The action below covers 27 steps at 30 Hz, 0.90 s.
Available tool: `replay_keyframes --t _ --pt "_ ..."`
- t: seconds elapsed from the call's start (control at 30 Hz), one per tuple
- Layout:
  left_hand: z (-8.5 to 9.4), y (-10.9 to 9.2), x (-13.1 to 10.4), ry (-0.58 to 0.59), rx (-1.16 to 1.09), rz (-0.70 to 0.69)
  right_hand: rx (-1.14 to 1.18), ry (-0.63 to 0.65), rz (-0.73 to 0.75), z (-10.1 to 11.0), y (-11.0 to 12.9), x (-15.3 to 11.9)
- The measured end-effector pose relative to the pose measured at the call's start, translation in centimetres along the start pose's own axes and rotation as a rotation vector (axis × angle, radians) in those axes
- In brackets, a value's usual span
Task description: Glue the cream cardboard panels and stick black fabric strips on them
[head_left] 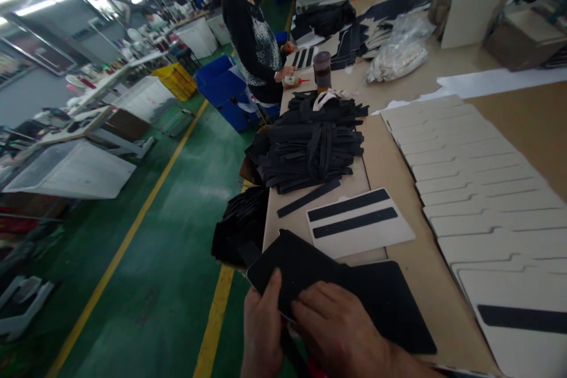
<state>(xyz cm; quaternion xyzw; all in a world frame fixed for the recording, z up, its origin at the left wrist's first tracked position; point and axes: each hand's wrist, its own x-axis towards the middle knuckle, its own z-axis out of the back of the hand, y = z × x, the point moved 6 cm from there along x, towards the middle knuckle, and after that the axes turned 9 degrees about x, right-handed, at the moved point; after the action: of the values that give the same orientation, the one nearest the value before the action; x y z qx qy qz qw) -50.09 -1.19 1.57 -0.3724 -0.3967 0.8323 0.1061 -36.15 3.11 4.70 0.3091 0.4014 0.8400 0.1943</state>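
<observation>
My left hand (262, 331) grips the near-left edge of a black flat panel (296, 257), its thumb on the upper face. The curled fingers of my right hand (339, 322) press on the same panel's near edge; their tips are partly hidden. Below my hands hangs a dark strip, mostly out of sight. Another black panel (394, 301) lies on the table under and beside my right hand. Beyond it rests a pale panel (363, 239) bearing two black strips. A single loose black strip (308, 198) lies beside a big pile of black strips (305, 156).
Overlapping pale panels (478, 201) run along the right of the table. A brown jar (322, 71) and a plastic bag (398, 56) stand farther back. A co-worker (254, 35) handles a striped panel near blue bins (225, 94). A box of black strips (241, 224) adjoins the table's left edge.
</observation>
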Motion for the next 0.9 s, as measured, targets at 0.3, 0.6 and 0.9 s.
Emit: replay_keyframes --t 0.3,0.6,0.9 --pt "6.2 0.1 0.0 -0.024 -0.227 0.230 0.675 -0.290 -0.729 2.5 -9.2 -6.8" --pt "5.2 -1.2 -0.1 0.235 -0.221 0.204 1.143 -0.560 -1.070 -0.9 -14.3 -7.1" --pt "3.5 -3.6 0.8 0.294 -0.217 0.135 1.053 -0.487 -1.055 2.0 -15.0 -5.2"
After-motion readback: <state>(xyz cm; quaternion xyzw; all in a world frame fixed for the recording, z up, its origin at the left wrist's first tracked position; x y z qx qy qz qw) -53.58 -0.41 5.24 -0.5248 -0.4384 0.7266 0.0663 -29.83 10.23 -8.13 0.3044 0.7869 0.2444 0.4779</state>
